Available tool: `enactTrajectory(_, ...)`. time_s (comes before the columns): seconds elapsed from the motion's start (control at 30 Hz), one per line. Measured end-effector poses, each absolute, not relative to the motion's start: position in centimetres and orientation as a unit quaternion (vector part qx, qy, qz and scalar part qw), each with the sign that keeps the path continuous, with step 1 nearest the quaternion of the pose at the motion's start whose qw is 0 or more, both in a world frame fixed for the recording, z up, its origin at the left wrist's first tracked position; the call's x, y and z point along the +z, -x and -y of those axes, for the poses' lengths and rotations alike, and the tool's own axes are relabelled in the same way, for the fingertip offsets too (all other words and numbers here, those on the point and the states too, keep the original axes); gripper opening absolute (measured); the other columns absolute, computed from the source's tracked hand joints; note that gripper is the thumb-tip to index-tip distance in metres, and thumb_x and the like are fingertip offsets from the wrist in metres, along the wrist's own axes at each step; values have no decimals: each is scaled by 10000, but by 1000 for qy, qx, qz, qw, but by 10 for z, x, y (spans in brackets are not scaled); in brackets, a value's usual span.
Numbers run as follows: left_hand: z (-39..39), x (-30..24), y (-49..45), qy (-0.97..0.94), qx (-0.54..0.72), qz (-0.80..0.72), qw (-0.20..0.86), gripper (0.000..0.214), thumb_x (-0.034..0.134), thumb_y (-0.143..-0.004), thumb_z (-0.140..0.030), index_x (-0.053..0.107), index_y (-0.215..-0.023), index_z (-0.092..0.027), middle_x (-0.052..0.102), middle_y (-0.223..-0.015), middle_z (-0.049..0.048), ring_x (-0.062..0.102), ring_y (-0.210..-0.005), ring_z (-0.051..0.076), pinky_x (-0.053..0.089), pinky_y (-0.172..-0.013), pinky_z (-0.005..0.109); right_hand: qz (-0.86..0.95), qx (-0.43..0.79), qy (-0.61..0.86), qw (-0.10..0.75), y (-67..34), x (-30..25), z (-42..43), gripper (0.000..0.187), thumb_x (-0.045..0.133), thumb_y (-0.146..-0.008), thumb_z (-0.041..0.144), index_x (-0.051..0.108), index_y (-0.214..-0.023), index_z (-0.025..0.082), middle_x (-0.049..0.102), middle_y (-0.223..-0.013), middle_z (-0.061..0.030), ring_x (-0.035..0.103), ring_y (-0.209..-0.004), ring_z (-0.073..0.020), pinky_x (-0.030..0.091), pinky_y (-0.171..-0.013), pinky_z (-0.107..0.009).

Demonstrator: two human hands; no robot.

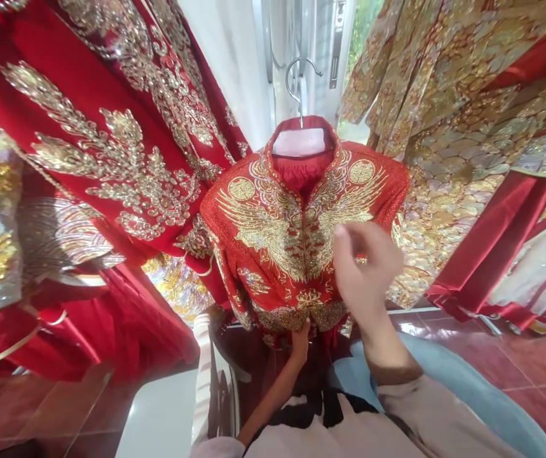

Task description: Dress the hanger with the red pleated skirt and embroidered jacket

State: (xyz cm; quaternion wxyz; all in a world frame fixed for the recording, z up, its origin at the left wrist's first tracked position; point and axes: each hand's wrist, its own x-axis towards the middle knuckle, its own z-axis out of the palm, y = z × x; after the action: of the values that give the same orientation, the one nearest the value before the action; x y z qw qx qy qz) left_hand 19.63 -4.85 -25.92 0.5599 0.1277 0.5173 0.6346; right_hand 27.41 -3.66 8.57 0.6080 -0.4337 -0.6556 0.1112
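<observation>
A red jacket with gold and silver embroidery hangs upright in front of me on a hanger with a metal hook. It has a stand collar, spread wing patterns and two round gold emblems. At the bottom front, my left hand grips the hem, thumb on the outside and fingers mostly hidden behind the cloth. My right hand is raised before the right side of the chest, thumb and fingers curled together in a pinch. Anything thin between those fingertips is too small to make out.
Red gowns with silver beading hang at left. A gold-patterned garment hangs at right. Behind the jacket are a white door frame and white curtain. Below are a white seat, a light blue surface and red floor tiles.
</observation>
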Motion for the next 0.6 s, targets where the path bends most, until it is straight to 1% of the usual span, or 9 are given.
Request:
enactTrajectory(0.07, 51, -259, -197, -153, 621, -533, 554, 527, 799, -456, -594, 575, -681, -173, 607, -593, 21, 551, -493, 135, 482, -502, 275, 658, 161, 461, 573, -253, 79, -1, 328, 507, -877, 359, 609, -652, 143, 550, -543, -13, 475, -485, -85, 410, -524, -221)
enactTrajectory(0.13, 53, -258, -198, -178, 603, -551, 550, 556, 748, -485, -660, 545, -684, -182, 594, -602, 30, 554, -520, 147, 491, -541, 297, 656, 284, 449, 537, -238, 69, -27, 377, 512, -871, 353, 551, -561, 142, 482, -446, 18, 401, -402, -57, 334, -469, -200)
enactTrajectory(0.2, 56, -257, -197, -207, 574, -572, 549, 565, 674, -550, -713, 524, -704, -191, 601, -652, 53, 573, -577, 169, 503, -598, 321, 606, 412, 402, 549, -229, 63, -41, 359, 488, -871, 309, 533, -555, 144, 427, -399, 42, 341, -360, -47, 277, -431, -191)
enactTrajectory(0.27, 61, -255, -194, -242, 529, -593, 557, 551, 574, -652, -730, 520, -763, -193, 622, -744, 84, 600, -653, 194, 508, -648, 335, 540, 502, 350, 577, -226, 53, -47, 296, 496, -845, 287, 536, -585, 151, 380, -383, 67, 286, -337, -43, 231, -405, -190)
enactTrajectory(0.37, 75, -250, -179, -310, 418, -612, 596, 532, 424, -773, -702, 546, -838, -188, 634, -802, 102, 625, -718, 219, 507, -656, 346, 514, 570, 318, 556, -236, 14, -41, 296, 568, -780, 390, 537, -596, 160, 362, -392, 77, 257, -333, -40, 213, -399, -201)
enactTrajectory(0.43, 86, -242, -160, -364, 316, -616, 623, 521, 454, -756, -693, 578, -751, -186, 608, -674, 77, 621, -676, 234, 502, -639, 365, 526, 588, 368, 493, -247, -33, -25, 346, 578, -729, 473, 531, -578, 165, 360, -391, 70, 262, -337, -45, 218, -406, -209)
enactTrajectory(0.5, 93, -226, -137, -418, 217, -615, 632, 472, 610, -648, -661, 559, -574, -197, 515, -494, 33, 599, -617, 250, 498, -649, 396, 540, 574, 484, 381, -259, -87, -2, 412, 509, -703, 549, 494, -528, 176, 342, -371, 54, 271, -343, -56, 223, -414, -214)
enactTrajectory(0.53, 94, -214, -124, -443, 180, -613, 629, 453, 684, -582, -623, 533, -504, -204, 465, -437, 14, 591, -607, 258, 497, -672, 412, 537, 570, 515, 348, -264, -114, 11, 430, 483, -689, 563, 462, -484, 186, 312, -341, 46, 251, -325, -64, 198, -400, -225)
enactTrajectory(0.6, 89, -181, -101, -486, 139, -607, 613, 426, 744, -522, -562, 519, -456, -206, 456, -424, 5, 591, -644, 272, 491, -735, 431, 542, 559, 548, 306, -276, -157, 34, 435, 439, -697, 545, 428, -436, 199, 312, -314, 22, 257, -303, -78, 209, -396, -240)
